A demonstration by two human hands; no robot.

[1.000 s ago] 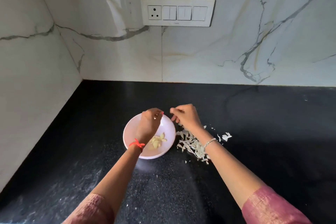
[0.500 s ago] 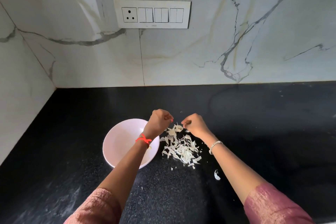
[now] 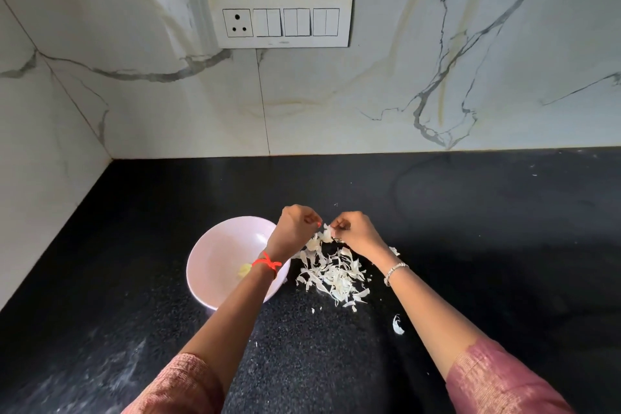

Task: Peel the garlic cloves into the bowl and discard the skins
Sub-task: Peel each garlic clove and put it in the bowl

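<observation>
A person's two hands meet over a black speckled stone table point(image 3: 470, 238), just above the far edge of a loose heap of thin white garlic skins point(image 3: 332, 274). The left hand point(image 3: 297, 225) has its fingers curled in, and their tips come up against a small pale piece of garlic point(image 3: 327, 232) held between the two hands. The right hand point(image 3: 356, 232) is curled as well and pinches the same piece from the other side. It is too small to tell whether this piece is a clove or only its skin. Just left of the heap stands a round pale pink bowl point(image 3: 215, 242), with the left forearm crossing over its right side. A yellowish peeled garlic clove point(image 3: 244, 269) lies inside the bowl, partly hidden by the wrist. One curled white skin flake point(image 3: 398, 325) lies apart from the heap, nearer the person and beside the right forearm. A red thread point(image 3: 267, 264) is tied round the left wrist and a thin silver bracelet point(image 3: 396, 271) sits on the right one; both arms wear dusty pink sleeves. On the white veined marble wall point(image 3: 437, 43) behind the table is a white switch panel with one socket point(image 3: 280, 20).
</observation>
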